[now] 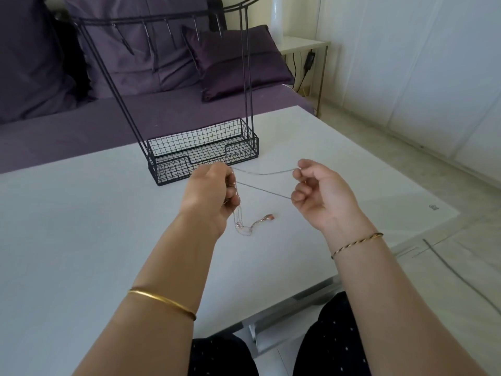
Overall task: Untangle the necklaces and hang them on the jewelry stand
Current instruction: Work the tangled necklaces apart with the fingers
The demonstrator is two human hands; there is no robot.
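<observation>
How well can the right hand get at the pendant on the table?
Probably yes, after letting go: the right hand pinches the chain stretched to the left hand, and nothing covers the pendant.

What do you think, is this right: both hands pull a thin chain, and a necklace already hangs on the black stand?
No. The head view shows nothing hanging on the black stand. The left hand and right hand do pull the thin chain.

Bright, soft daylight, even overall; white table (81,213) nearly blown out w/ only faint shadows, sofa (40,63) top left much darker. Wide-angle distortion: stand (245,77) uprights lean and bow, table edges splay toward corners. Slightly soft throughout w/ compression smear, thin chain (263,173) barely resolved.
</observation>
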